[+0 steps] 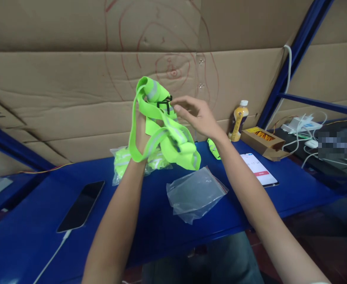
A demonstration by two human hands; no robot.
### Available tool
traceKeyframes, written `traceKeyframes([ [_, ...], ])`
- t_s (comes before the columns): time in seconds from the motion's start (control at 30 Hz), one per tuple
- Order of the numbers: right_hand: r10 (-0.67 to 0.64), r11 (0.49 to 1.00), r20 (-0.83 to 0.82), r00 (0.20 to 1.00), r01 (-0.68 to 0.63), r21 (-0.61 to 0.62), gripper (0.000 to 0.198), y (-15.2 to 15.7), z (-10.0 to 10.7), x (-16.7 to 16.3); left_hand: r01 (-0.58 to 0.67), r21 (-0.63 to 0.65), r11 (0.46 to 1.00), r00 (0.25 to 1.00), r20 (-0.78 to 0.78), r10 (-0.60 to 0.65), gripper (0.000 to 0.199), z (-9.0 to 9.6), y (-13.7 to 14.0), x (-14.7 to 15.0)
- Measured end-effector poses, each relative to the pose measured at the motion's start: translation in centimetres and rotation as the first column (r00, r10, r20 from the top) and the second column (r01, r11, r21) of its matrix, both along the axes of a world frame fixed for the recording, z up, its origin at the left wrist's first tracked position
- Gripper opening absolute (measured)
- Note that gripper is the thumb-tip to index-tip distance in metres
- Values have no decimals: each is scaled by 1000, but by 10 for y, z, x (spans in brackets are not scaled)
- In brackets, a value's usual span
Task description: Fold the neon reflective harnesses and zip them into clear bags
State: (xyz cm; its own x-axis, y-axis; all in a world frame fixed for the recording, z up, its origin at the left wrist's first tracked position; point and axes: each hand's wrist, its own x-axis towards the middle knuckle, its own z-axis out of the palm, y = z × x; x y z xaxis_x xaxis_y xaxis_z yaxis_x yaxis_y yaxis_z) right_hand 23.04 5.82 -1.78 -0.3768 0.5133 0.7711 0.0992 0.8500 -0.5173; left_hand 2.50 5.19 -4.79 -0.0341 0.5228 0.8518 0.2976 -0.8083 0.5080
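Note:
A fluorescent yellow-green reflective strap vest [177, 136] with silver bands is held up in front of the cardboard. My left hand [141, 127] is mostly covered by it. One loop hangs around that wrist, and the fingers are hidden in the straps. Beside a black buckle [164, 105] is my right hand [198, 116], its fingers bent and the thumb a little apart; no grip on the vest shows. Below lie clear zip bags [195, 193] on the blue table [158, 232]. Behind my left forearm are bagged green vests [122, 161].
A black phone [81, 207] with a white cable lies at left. On the right are a lit phone [257, 169], a bottle [239, 121], an opened carton [262, 140] and a green bundle [214, 148]. Cardboard [72, 102] backs the table; a blue post [294, 59] rises at right.

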Motion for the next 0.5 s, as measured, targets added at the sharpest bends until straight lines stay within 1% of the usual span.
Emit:
traceKeyframes([
  [0.03, -32, 999, 2, 999, 32, 7, 55, -1, 0, -1, -27, 8, 1000, 1000, 7, 27, 54, 0, 2, -1],
  [0.07, -66, 998, 18, 998, 66, 18, 54, -2, 0, -2, -36, -10, 999, 999, -19, 36, 54, -1, 4, -3],
  [0.13, -124, 992, 72, 990, 121, 44, 52, -3, 0, -2, -46, -46, 998, 992, -120, 41, 55, -3, 5, -6],
  [0.2, -147, 988, 104, 984, 141, 57, 50, -3, -1, -4, -40, -57, 998, 974, -225, 26, 59, -6, 5, -7],
  [0.27, -155, 987, 115, 981, 149, 62, 47, -2, -3, -5, 10, -66, 998, 951, -308, -30, 60, -7, 3, -8],
  [0.33, -190, 980, 102, 977, 182, 77, 42, -1, -3, -4, 111, -116, 987, 924, -352, -145, 57, -7, 3, -11],
  [0.37, -222, 972, 85, 971, 214, 92, 39, 0, -2, -3, 176, -160, 971, 907, -357, -223, 58, -7, 5, -15],
  [0.43, -311, 943, 10, 950, 307, 128, 32, 2, 0, 4, 276, -268, 923, 883, -309, -353, 68, -8, 9, -27],
  [0.47, -365, 918, -46, 930, 368, 148, 29, 2, 2, 8, 287, -307, 907, 894, -253, -369, 74, -8, 12, -34],
  [0.5, -419, 886, -105, 902, 432, 171, 27, 2, 4, 13, 254, -314, 915, 929, -185, -321, 77, -8, 15, -40],
])
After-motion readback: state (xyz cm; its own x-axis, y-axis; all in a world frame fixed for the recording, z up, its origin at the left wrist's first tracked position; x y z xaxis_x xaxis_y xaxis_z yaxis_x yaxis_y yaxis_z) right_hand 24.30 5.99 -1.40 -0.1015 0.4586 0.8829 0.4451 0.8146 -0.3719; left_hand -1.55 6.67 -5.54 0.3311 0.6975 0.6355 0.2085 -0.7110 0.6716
